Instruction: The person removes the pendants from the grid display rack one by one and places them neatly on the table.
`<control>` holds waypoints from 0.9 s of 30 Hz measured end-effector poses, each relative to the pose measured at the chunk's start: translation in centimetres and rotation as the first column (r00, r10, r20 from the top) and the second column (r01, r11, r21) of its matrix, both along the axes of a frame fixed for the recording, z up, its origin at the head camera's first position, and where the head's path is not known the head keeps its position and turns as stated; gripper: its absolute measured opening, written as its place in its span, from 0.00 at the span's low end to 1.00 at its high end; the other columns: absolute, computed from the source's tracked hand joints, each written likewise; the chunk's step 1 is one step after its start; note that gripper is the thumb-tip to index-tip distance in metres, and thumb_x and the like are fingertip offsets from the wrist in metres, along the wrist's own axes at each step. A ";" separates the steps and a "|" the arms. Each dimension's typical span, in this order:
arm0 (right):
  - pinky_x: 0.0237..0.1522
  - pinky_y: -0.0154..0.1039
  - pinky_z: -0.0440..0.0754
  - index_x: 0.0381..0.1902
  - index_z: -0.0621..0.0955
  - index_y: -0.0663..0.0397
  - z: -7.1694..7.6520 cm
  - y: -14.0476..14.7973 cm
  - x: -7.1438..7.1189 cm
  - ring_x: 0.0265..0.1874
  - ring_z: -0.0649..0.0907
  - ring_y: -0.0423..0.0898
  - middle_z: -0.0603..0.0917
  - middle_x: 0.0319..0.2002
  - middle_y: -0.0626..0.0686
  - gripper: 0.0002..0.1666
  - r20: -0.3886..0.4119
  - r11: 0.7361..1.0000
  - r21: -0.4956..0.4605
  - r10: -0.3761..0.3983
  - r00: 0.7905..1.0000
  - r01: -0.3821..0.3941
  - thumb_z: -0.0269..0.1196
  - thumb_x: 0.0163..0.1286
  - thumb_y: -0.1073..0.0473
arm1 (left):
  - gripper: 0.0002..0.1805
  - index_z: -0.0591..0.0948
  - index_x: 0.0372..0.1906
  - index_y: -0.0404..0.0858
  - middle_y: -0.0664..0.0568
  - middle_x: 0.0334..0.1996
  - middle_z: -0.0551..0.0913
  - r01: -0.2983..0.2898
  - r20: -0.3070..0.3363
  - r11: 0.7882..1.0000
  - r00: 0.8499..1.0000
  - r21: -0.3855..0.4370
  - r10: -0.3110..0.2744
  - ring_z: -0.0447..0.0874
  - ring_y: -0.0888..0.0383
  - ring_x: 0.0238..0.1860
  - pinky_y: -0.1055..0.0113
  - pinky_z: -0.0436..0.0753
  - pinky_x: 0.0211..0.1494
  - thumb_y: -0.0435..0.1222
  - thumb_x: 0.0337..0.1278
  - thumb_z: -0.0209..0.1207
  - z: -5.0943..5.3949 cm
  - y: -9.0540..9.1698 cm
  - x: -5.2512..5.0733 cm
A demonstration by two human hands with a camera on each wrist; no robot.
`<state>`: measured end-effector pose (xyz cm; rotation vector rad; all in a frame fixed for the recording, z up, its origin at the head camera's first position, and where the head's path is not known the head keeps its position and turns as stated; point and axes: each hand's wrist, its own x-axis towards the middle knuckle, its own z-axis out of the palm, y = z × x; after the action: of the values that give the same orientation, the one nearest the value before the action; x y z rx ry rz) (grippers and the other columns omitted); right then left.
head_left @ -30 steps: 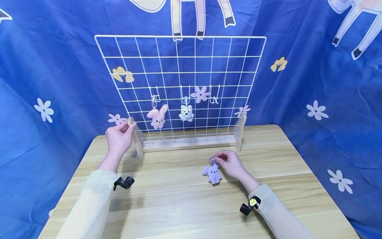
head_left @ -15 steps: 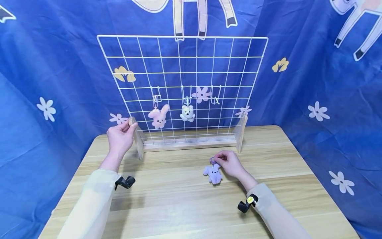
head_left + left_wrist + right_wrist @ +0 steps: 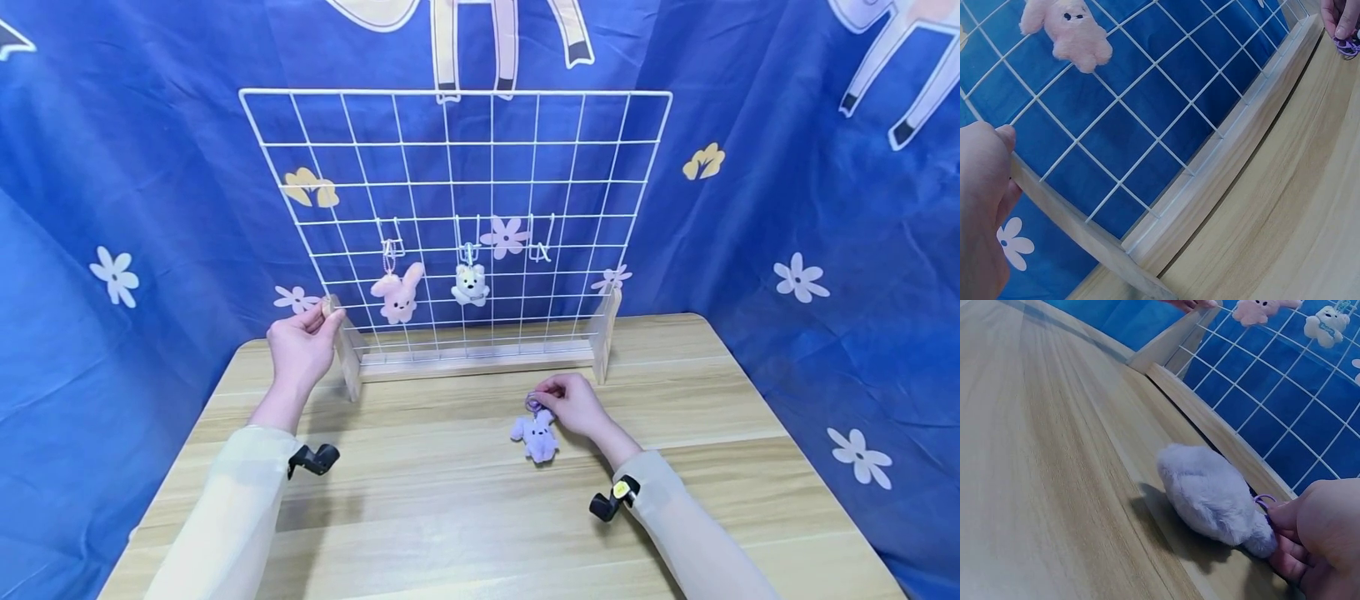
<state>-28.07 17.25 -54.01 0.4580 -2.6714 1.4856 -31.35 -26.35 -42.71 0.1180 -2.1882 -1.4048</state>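
Observation:
My left hand [image 3: 302, 350] pinches the top of the wooden side support [image 3: 345, 354] at the rack's left end; the left wrist view shows the thumb over the support [image 3: 1079, 222]. My right hand [image 3: 576, 408] pinches the purple ring of a lavender plush keychain [image 3: 538, 439] low over the table, in front of the rack. In the right wrist view the plush [image 3: 1210, 494] hangs beside the fingers. On the white wire grid [image 3: 491, 182], a pink bunny plush [image 3: 397, 297] and a white bear plush [image 3: 470, 285] hang from hooks. A third hook [image 3: 539, 252], at their right, holds nothing.
The rack's wooden base bar [image 3: 476, 364] runs along the back of the wooden table [image 3: 450, 517]. A second side support [image 3: 604, 337] stands at the right end. Behind and beside the table hangs a blue printed curtain [image 3: 750, 208].
My right wrist and forearm have shifted slightly left and up, with the fingers still at the purple ring. My left hand keeps its grip on the support.

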 end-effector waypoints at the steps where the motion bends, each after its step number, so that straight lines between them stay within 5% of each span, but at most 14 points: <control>1: 0.34 0.36 0.85 0.38 0.90 0.61 0.0 0.0 0.0 0.28 0.83 0.41 0.88 0.30 0.47 0.02 0.005 1.000 0.002 -0.003 1.000 0.003 0.72 0.70 0.66 | 0.23 0.83 0.62 0.33 0.36 0.53 0.85 -0.002 -0.001 1.000 1.000 -0.003 0.002 0.88 0.54 0.53 0.78 0.85 0.50 0.39 0.69 0.71 0.0 0.0 0.0; 27: 0.29 0.30 0.81 0.40 0.88 0.67 0.5 0.4 0.0 0.28 0.82 0.42 0.89 0.31 0.52 0.04 0.140 0.989 -0.129 -0.055 0.989 0.074 0.71 0.70 0.69 | 0.22 0.85 0.60 0.31 0.35 0.51 0.86 -0.009 -0.037 1.000 0.999 -0.011 0.009 0.88 0.53 0.52 0.79 0.85 0.49 0.39 0.68 0.72 -0.3 0.0 -0.1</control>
<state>-28.04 17.63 -53.49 0.2677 -2.6339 1.7221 -31.43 -26.31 -43.01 0.0967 -2.1626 -1.3783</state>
